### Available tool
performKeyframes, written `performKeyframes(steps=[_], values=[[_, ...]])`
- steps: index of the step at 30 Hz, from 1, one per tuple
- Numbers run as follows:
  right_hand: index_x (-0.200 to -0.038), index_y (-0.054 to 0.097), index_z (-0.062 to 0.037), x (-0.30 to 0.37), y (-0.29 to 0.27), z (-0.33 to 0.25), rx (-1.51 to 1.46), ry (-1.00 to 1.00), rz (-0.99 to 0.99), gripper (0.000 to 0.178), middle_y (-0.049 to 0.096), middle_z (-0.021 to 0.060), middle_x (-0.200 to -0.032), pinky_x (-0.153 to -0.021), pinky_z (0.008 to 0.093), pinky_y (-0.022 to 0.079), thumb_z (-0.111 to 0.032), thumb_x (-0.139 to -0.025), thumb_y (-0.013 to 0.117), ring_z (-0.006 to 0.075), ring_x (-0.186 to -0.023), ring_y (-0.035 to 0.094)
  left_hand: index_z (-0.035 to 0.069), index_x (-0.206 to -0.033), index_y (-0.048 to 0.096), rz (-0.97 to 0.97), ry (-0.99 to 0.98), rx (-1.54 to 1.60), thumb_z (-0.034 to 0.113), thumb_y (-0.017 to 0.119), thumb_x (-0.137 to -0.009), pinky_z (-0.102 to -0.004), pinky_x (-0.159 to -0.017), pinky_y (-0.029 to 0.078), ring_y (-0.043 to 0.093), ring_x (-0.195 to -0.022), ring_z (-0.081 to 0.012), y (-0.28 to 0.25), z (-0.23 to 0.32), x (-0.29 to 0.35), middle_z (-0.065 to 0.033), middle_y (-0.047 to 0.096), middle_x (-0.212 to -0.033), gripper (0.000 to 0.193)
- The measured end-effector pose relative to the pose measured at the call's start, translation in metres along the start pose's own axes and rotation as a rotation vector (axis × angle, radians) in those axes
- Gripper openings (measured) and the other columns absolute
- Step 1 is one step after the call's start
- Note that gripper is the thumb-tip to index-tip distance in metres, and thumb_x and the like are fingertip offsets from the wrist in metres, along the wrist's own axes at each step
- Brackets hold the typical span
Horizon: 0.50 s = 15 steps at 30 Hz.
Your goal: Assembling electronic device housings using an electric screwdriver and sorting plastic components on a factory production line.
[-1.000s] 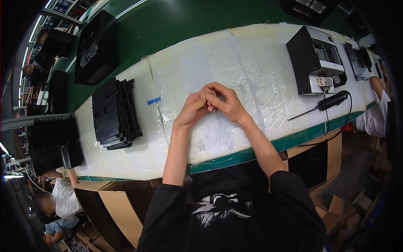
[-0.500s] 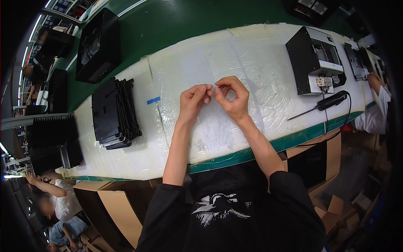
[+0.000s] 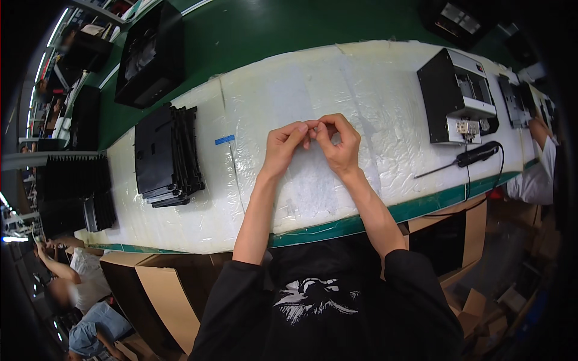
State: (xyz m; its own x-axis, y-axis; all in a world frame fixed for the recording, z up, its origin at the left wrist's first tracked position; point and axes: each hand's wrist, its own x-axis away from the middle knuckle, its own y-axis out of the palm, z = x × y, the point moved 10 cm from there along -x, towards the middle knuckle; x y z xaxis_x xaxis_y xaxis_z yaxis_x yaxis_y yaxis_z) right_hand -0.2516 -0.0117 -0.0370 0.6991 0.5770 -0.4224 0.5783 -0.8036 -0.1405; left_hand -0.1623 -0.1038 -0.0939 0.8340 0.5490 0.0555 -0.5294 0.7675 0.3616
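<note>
Over the middle of the white plastic-covered work mat (image 3: pixel 289 78), my two hands meet at the fingertips. My left hand (image 3: pixel 283 146) is closed, its thumb pressed against the curled fingers. Facing it, my right hand (image 3: pixel 342 147) pinches thumb to forefinger, right beside the left fingertips. Whatever may be between the fingers is hidden or too small to name. Left of my hands, a strip of blue tape (image 3: pixel 224 140) lies on the mat. Farther left stands a stack of black plastic panels (image 3: pixel 155 153).
On the right are a black-and-silver bench machine (image 3: pixel 442 96) and a corded electric screwdriver (image 3: pixel 478 154). A black bin (image 3: pixel 150 54) sits on the green surface (image 3: pixel 265 30) behind. Cardboard boxes (image 3: pixel 165 295) stand below the table edge. Other people are at both sides.
My hands have come closer together, and their fingertips now touch. The whole view has shifted slightly; the things on the table keep their places.
</note>
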Motion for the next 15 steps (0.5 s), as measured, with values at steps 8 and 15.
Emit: performKeyframes(steps=[8, 15], values=[[-0.083, 0.058, 0.0002, 0.003, 0.003, 0.014, 0.043, 0.075, -0.029, 0.008, 0.060, 0.0072, -0.068, -0.051, 0.0257, 0.043, -0.008, -0.083, 0.058, 0.0136, -0.055, 0.054, -0.006, -0.104, 0.063, -0.045, 0.082, -0.105, 0.021, 0.048, -0.093, -0.0220, -0.066, 0.040, 0.049, -0.070, -0.0093, 0.006, 0.009, 0.001, -0.0045, 0.061, -0.083, 0.032], [-0.080, 0.056, 0.0007, 0.009, 0.004, 0.029, 0.083, 0.205, -0.099, 0.012, 0.055, 0.0012, -0.068, -0.058, 0.0215, 0.040, -0.010, -0.085, 0.055, 0.0067, -0.063, 0.048, -0.004, -0.102, 0.064, -0.074, 0.078, -0.117, 0.020, 0.047, -0.092, -0.0230, -0.070, 0.042, 0.051, -0.071, -0.0105, 0.008, 0.010, 0.005, -0.0049, 0.061, -0.081, 0.031]])
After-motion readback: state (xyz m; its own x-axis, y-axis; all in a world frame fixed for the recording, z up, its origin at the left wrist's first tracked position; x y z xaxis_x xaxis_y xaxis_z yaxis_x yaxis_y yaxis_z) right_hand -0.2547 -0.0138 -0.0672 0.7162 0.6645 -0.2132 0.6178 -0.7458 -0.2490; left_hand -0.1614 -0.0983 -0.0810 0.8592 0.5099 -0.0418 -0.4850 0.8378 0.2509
